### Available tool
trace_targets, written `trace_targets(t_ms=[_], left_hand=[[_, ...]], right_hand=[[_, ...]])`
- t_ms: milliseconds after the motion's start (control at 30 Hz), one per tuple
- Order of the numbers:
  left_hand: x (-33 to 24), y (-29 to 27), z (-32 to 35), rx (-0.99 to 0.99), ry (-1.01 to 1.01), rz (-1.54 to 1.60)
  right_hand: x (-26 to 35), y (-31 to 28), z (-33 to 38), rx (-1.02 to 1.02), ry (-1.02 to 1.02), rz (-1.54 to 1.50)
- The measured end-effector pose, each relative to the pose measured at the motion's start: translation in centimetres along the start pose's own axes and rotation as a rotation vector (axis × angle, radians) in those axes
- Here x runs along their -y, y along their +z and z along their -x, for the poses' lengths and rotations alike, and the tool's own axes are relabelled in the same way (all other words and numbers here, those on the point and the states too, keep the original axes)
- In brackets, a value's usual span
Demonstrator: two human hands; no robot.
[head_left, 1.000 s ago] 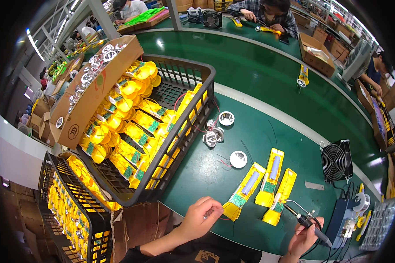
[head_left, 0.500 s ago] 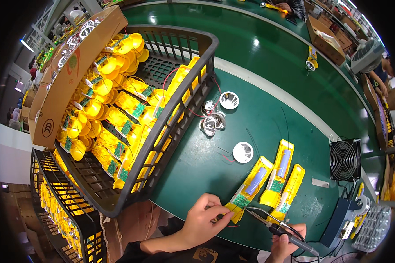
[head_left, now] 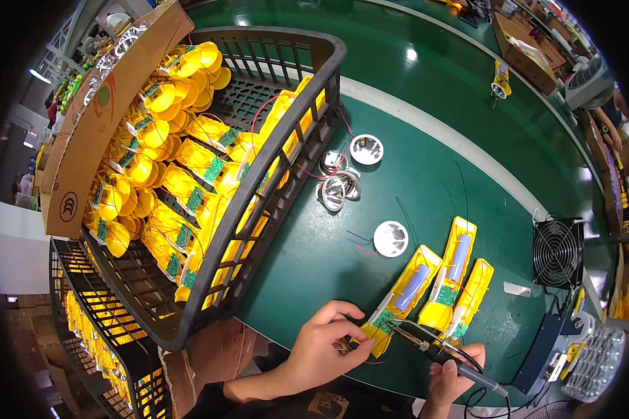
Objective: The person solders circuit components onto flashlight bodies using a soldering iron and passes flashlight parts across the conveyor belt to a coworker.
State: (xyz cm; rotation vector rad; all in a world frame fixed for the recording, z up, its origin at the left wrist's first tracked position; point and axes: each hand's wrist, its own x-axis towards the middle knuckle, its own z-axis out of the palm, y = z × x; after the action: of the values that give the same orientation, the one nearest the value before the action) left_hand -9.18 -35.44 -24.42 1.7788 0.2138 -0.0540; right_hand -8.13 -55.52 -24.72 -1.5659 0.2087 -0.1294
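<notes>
My right hand (head_left: 456,373) grips a soldering iron (head_left: 461,366) with a dark handle. Its tip points left, at the green circuit board (head_left: 383,320) of the nearest yellow lamp housing (head_left: 402,297); whether it touches cannot be told. A blue cylindrical battery cell (head_left: 412,286) lies in this housing. My left hand (head_left: 328,347) is closed in a pinch at the housing's lower end, and what the fingertips hold is too small to make out. A thin red wire shows beside them. Two more yellow housings with green boards lie just to the right, one holding a blue cell (head_left: 460,256).
Left stands a black plastic crate (head_left: 220,269) full of yellow housings, a cardboard sheet (head_left: 94,133) along its far side. Several shiny reflector cups (head_left: 367,149) and a single reflector (head_left: 391,239) lie on the green table (head_left: 293,272). A black fan (head_left: 558,251) and a blue-grey box (head_left: 541,353) are at right.
The soldering iron's tip has moved slightly up and left, from the housing's edge to its green board. My left hand keeps its pinch at the lower end. The whole view has shifted a little.
</notes>
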Motion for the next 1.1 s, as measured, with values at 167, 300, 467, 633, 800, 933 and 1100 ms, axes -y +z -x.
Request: trace_targets(t_ms=[167, 300, 467, 633, 800, 933, 1100], left_hand=[[-0.09, -0.07, -0.1, 0.012, -0.016, -0.01], [-0.04, -0.06, -0.2, 0.005, -0.017, -0.017], [-0.01, -0.13, -0.19, 0.015, -0.023, -0.022], [0.08, -0.06, -0.22, -0.008, -0.019, -0.013], [-0.03, -0.06, -0.16, -0.019, -0.025, -0.025], [-0.07, -0.08, -0.16, -0.027, -0.027, -0.027], [-0.06, -0.09, -0.15, -0.018, -0.033, -0.013]], right_hand=[[-0.39, -0.27, -0.1, 0.012, -0.003, 0.001], [-0.34, -0.55, -0.16, 0.061, -0.022, -0.01], [-0.24, -0.39, -0.2, 0.067, -0.005, -0.025], [-0.05, -0.22, -0.18, 0.046, 0.022, -0.014], [-0.02, -0.31, -0.21, 0.044, 0.023, 0.01], [-0.11, -0.3, -0.24, 0.045, 0.011, 0.007], [-0.51, -0.69, -0.16, 0.049, 0.025, -0.007]])
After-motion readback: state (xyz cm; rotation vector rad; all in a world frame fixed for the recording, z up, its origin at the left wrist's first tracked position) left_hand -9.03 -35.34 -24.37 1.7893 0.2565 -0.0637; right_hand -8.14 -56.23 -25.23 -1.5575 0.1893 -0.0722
